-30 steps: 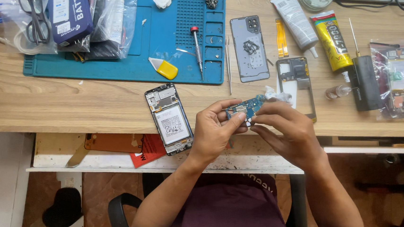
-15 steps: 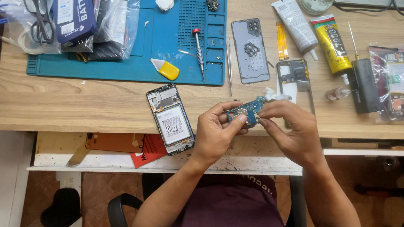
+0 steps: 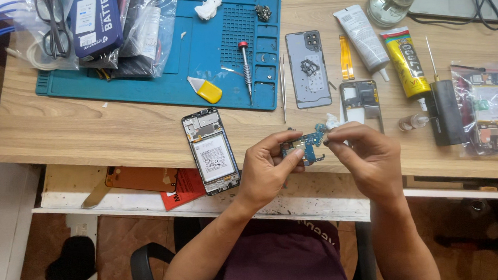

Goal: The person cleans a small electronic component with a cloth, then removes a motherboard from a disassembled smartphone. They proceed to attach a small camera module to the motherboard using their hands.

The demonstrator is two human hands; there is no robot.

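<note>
1. A wooden table is seen from above, with a seated person's forearms reaching up over its near edge.
2. A blue work mat is laid on the far left part of the table; clear plastic bags are heaped on its left end.
3. An opened phone, battery side up, is placed near the table's front edge, just left of the left hand.
4. A grey phone back cover is laid just right of the mat, and a phone mid-frame is set below and to the right of it, partly behind the right hand.
5. A yellow glue tube and a white tube are laid side by side further right.
6. The left hand is raised above the table's near edge, its thumb and fingers closed on the left end of a small blue circuit board.
7. The right hand is held opposite, with fingertips pinched at the board's right end beside a small white wad.
8. The circuit board is held between both hands, above the table edge and right of the opened phone.
9. A red-capped screwdriver and a yellow pry pick are laid on the mat.
</note>
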